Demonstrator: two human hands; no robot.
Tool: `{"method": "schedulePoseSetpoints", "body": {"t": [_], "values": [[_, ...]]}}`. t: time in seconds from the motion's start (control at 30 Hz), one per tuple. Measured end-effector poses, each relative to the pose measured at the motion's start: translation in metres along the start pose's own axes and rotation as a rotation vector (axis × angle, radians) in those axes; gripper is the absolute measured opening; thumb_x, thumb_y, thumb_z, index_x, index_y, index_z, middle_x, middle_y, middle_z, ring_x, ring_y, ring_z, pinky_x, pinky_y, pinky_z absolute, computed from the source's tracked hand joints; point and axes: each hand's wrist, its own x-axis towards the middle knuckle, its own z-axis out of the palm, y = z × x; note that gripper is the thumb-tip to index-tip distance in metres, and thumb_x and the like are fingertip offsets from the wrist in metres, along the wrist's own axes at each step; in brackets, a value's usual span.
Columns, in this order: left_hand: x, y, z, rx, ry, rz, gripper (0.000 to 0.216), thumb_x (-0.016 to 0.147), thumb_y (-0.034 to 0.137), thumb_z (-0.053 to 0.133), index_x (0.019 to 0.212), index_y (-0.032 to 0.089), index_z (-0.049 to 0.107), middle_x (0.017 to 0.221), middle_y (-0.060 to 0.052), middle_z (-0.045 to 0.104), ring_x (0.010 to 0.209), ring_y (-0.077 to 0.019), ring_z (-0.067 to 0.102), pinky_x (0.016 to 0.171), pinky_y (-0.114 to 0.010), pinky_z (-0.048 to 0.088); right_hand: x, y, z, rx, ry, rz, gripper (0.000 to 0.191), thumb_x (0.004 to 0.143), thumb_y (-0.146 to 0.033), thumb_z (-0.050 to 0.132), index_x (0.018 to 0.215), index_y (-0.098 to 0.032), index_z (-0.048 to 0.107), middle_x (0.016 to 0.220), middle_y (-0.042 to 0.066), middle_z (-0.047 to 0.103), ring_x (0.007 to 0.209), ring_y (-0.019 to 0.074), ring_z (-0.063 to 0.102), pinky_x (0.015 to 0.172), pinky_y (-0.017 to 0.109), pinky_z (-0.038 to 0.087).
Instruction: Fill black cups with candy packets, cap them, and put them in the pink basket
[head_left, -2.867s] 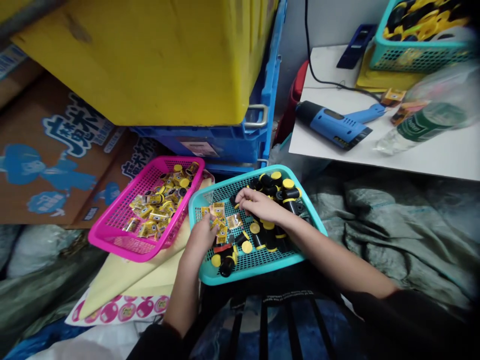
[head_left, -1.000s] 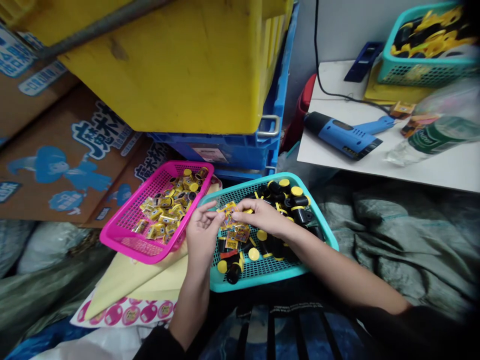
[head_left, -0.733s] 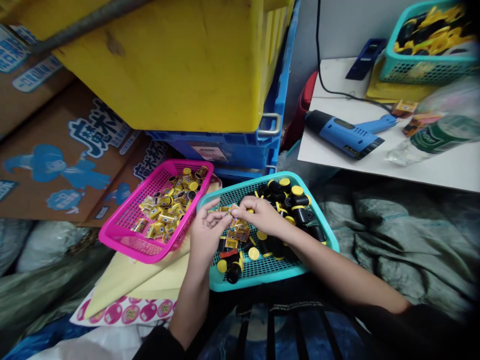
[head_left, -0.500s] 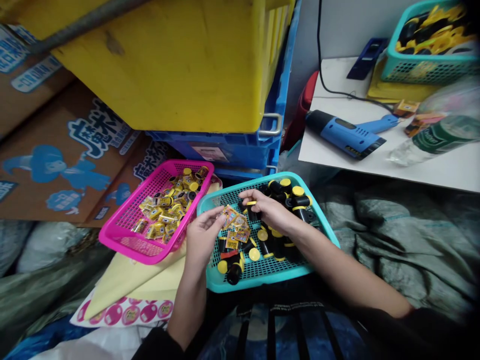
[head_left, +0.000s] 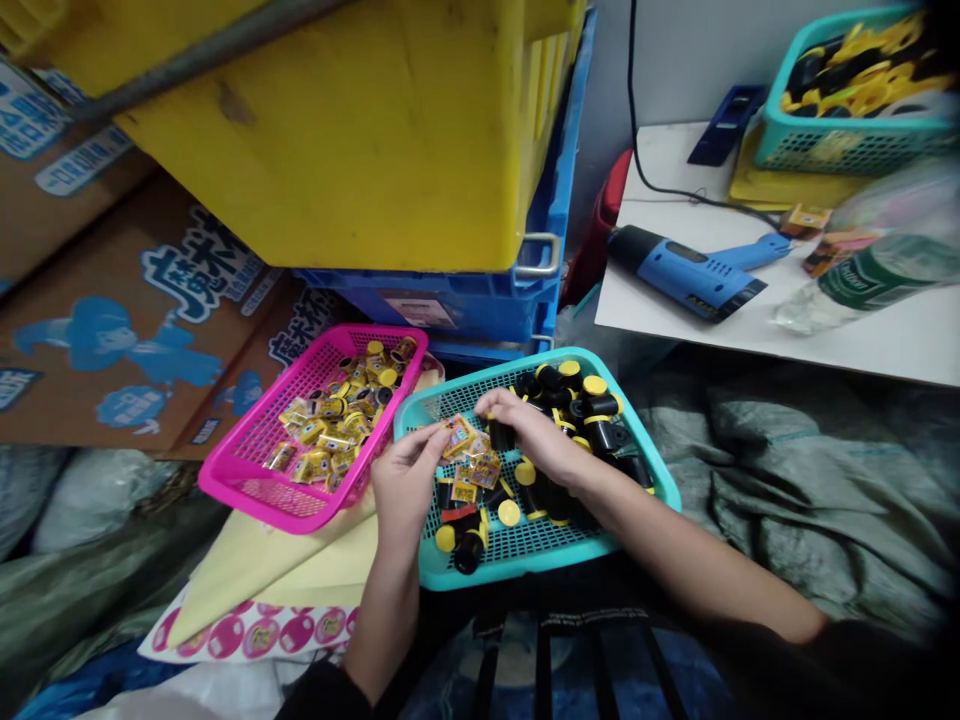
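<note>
Big yellow crate (head_left: pixel 360 130) sits stacked on a blue crate (head_left: pixel 480 295), both behind the teal basket (head_left: pixel 525 565), which is the anchor here. Cardboard boxes (head_left: pixel 142 310) with blue print far left of the teal basket, white table (head_left: pixel 862 325) to its upper right. On that table: blue heat gun (head_left: pixel 690 275), green-label bottle (head_left: pixel 870 275) lying down, second teal basket (head_left: pixel 847 130) at the far back. Grey-green sacking (head_left: pixel 787 470) right of the teal basket. Pink basket (head_left: pixel 240 480) just left of it, touching rim to rim, holding wrapped yellow pieces (head_left: pixel 334 420). Yellow paper sheets (head_left: pixel 262 560) under the pink basket, sticker sheet (head_left: pixel 255 632) below those. Inside the teal basket: black tubes with yellow caps (head_left: pixel 585 405) mostly in the back right part, loose yellow wrappers (head_left: pixel 480 470) in the middle. Left hand (head_left: pixel 405 480) over the basket's left rim, fingers pinched on a small yellow wrapper (head_left: pixel 456 434) held just above the mesh. Right hand (head_left: pixel 532 430) over the basket centre, fingers curled round a black tube (head_left: pixel 501 436), close beside the wrapper.
</note>
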Motion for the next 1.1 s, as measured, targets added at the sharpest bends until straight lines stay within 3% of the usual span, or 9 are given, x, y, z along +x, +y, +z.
{"method": "schedulePoseSetpoints", "body": {"t": [0.1, 0.23, 0.5, 0.67, 0.87, 1.0, 1.1], "values": [[0.002, -0.003, -0.005, 0.026, -0.002, 0.034, 0.021, 0.069, 0.032, 0.071, 0.084, 0.018, 0.076, 0.087, -0.005, 0.076, 0.082, -0.0206, 0.07, 0.078, -0.033, 0.056, -0.003, -0.011, -0.015, 0.248, -0.012, 0.084, 0.026, 0.071, -0.018, 0.052, 0.097, -0.02, 0.059, 0.089, 0.0, 0.057, 0.08, 0.0135, 0.052, 0.075, 0.028, 0.043], [0.004, -0.009, -0.007, 0.029, -0.059, 0.114, 0.019, 0.07, 0.033, 0.07, 0.081, 0.019, 0.076, 0.086, -0.005, 0.076, 0.084, -0.0223, 0.07, 0.083, -0.037, 0.055, -0.005, -0.022, -0.03, 0.228, -0.096, 0.07, 0.039, 0.071, -0.022, 0.069, 0.109, -0.021, 0.06, 0.092, 0.001, 0.062, 0.078, 0.0112, 0.057, 0.077, 0.027, 0.045], [0.002, -0.015, -0.004, -0.028, -0.078, 0.147, 0.026, 0.072, 0.04, 0.07, 0.089, 0.021, 0.076, 0.093, -0.006, 0.075, 0.084, -0.0218, 0.068, 0.06, -0.029, 0.058, -0.001, -0.019, -0.029, 0.018, -0.124, 0.08, 0.03, 0.07, -0.038, 0.073, 0.087, -0.014, 0.065, 0.065, -0.003, 0.057, 0.056, 0.0073, 0.049, 0.058, 0.023, 0.041], [0.001, -0.01, -0.003, -0.003, -0.145, 0.18, 0.026, 0.072, 0.04, 0.07, 0.089, 0.021, 0.076, 0.094, -0.007, 0.074, 0.088, -0.0224, 0.067, 0.059, -0.029, 0.059, -0.001, -0.015, -0.032, -0.037, -0.189, 0.119, 0.031, 0.069, -0.038, 0.073, 0.087, -0.014, 0.063, 0.063, -0.004, 0.053, 0.056, 0.0085, 0.049, 0.055, 0.023, 0.039], [-0.002, -0.003, 0.002, -0.067, -0.239, 0.111, 0.027, 0.065, 0.031, 0.076, 0.089, 0.019, 0.075, 0.089, -0.006, 0.075, 0.077, -0.0191, 0.07, 0.068, -0.031, 0.059, -0.005, -0.002, -0.021, -0.052, -0.159, -0.008, 0.044, 0.062, -0.031, 0.08, 0.098, -0.017, 0.059, 0.072, -0.004, 0.055, 0.064, 0.0095, 0.052, 0.063, 0.024, 0.043], [-0.006, -0.001, 0.004, -0.096, -0.259, 0.172, 0.026, 0.059, 0.023, 0.079, 0.085, 0.019, 0.074, 0.09, -0.006, 0.075, 0.087, -0.0209, 0.069, 0.077, -0.032, 0.057, -0.011, 0.003, -0.014, 0.106, -0.175, -0.026, 0.035, 0.072, -0.039, 0.073, 0.097, -0.017, 0.062, 0.087, 0.001, 0.06, 0.076, 0.0117, 0.056, 0.072, 0.026, 0.045], [-0.009, -0.001, 0.008, -0.139, -0.277, 0.206, 0.025, 0.061, 0.022, 0.077, 0.085, 0.019, 0.074, 0.091, -0.006, 0.075, 0.091, -0.0211, 0.069, 0.083, -0.033, 0.055, -0.015, 0.006, -0.008, 0.386, -0.283, 0.087, 0.04, 0.081, -0.048, 0.063, 0.109, -0.019, 0.06, 0.099, 0.004, 0.06, 0.087, 0.0133, 0.057, 0.079, 0.029, 0.045]]}}
